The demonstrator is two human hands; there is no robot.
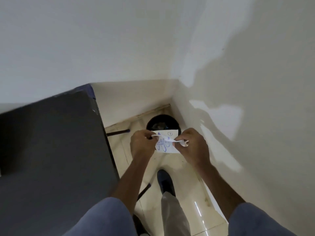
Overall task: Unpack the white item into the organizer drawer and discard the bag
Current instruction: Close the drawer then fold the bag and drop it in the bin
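Bag [167, 142] over black bin [162, 122]
Left hand [142, 143] and right hand [192, 145] both pinch it (dark table [51, 142] just left).

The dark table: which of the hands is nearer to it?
Left. The left hand grips the white bag's left end, a short way off the dark table's edge; the right hand holds the bag's far end, nearer the wall.

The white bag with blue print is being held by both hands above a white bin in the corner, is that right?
Not quite: the head view shows the bin is black. Both hands, left and right, do hold the white bag above it.
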